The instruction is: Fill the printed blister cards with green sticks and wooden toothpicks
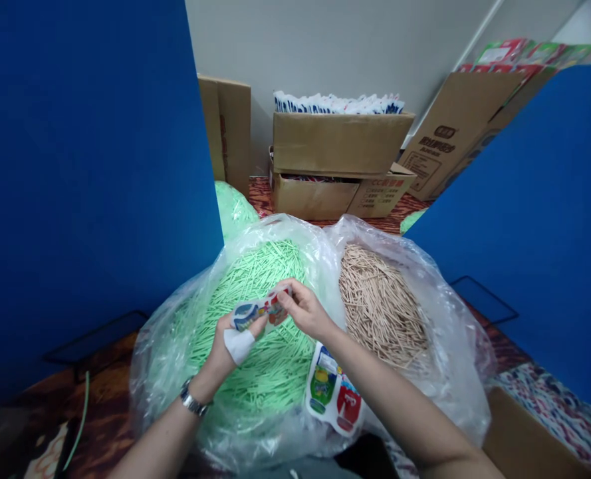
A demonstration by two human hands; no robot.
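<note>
My left hand is closed on one end of a small clear packet with blue and red print. A white patch lies across the base of its thumb. My right hand pinches the packet's other end, at the red print. Both hands are above a large clear plastic bag full of thin green sticks. Below my right forearm, a flat printed packet with green and red bottle shapes rests on the bag's near edge.
To the right, another clear bag holds thin brown sticks. Stacked cardboard boxes stand against the wall, the upper filled with white packets. Blue panels flank both sides. A tall carton leans at back right.
</note>
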